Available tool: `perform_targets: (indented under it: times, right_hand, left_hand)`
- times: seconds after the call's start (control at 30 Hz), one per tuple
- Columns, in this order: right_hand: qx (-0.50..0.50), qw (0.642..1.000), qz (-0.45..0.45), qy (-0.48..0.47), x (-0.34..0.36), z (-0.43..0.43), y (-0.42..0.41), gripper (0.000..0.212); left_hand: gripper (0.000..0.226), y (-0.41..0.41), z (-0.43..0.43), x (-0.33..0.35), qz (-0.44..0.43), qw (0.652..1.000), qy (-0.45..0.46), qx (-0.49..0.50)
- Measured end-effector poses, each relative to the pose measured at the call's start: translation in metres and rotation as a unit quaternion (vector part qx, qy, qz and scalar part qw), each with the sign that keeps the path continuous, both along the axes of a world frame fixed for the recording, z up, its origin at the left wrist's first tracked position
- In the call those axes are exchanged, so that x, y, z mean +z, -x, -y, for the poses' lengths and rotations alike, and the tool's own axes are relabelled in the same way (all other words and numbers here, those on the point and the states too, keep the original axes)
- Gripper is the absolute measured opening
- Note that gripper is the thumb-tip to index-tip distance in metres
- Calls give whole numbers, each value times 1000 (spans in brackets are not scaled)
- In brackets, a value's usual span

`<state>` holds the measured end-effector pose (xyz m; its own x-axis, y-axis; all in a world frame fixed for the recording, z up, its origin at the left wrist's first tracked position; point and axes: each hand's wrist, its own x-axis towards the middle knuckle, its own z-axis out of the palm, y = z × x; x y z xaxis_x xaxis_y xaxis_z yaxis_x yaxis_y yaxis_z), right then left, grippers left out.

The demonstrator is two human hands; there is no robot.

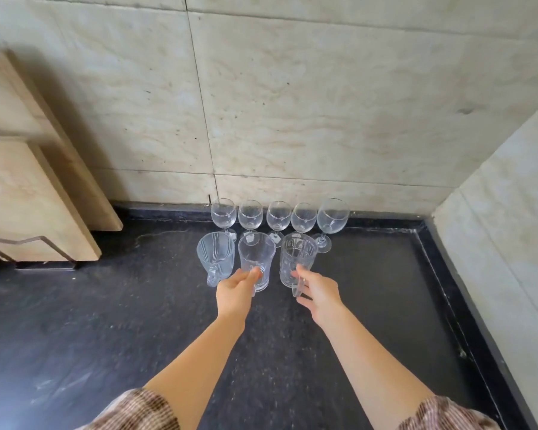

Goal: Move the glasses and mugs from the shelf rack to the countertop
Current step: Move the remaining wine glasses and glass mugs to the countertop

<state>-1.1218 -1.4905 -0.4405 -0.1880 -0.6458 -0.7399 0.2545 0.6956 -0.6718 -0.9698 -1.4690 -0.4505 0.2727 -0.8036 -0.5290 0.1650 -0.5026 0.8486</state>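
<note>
Three clear glass mugs stand in a row on the black countertop [90,321]: a ribbed mug [215,257] at the left, a plain mug [257,259] in the middle, a patterned mug [297,259] at the right. My left hand [235,291] grips the plain mug's handle. My right hand [319,294] holds the patterned mug's handle. Behind them, several wine glasses [278,215] line the back wall, upright.
Tiled walls close the counter at the back and right. A stone shelf slab [38,187] and a metal rack rail [28,243] sit at the left. A raised black rim [448,290] runs along the counter's right side.
</note>
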Motion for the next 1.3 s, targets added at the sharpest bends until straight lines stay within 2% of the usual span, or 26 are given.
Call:
perform_targets:
  times: [0.1, 0.3, 0.7, 0.77, 0.83, 0.93, 1.03, 1.13, 1.3]
  right_hand:
    - [-7, 1000, 7, 7, -8, 3, 0, 18]
    - [-15, 1000, 13, 12, -23, 6, -5, 39]
    - [28, 999, -19, 8, -27, -2, -6, 23]
    - [39, 999, -35, 0, -28, -3, -10, 19]
    - [46, 997, -55, -3, -28, -3, -12, 18]
    - [53, 995, -88, -3, -27, -2, -13, 23]
    - [50, 990, -129, 3, -26, -5, -11, 43]
    - [58, 987, -148, -2, -23, -14, -9, 49]
    - [101, 986, -133, -24, -6, -48, -18, 54]
  left_hand:
    - [13, 2, 4, -6, -18, 1000, 24, 4]
    - [13, 3, 8, -15, -35, 998, 55, -12]
    - [23, 3, 5, -19, -14, 998, 51, -22]
    - [14, 3, 2, -16, -13, 999, 44, -11]
    - [17, 3, -1, -14, -9, 999, 47, -13]
    - [11, 2, -2, -12, 2, 1000, 21, -20]
    - [29, -2, -2, -10, 32, 998, -8, -46]
    - [43, -7, -9, -3, 77, 993, -12, -92]
    - [35, -22, -41, 17, 128, 987, -26, -98]
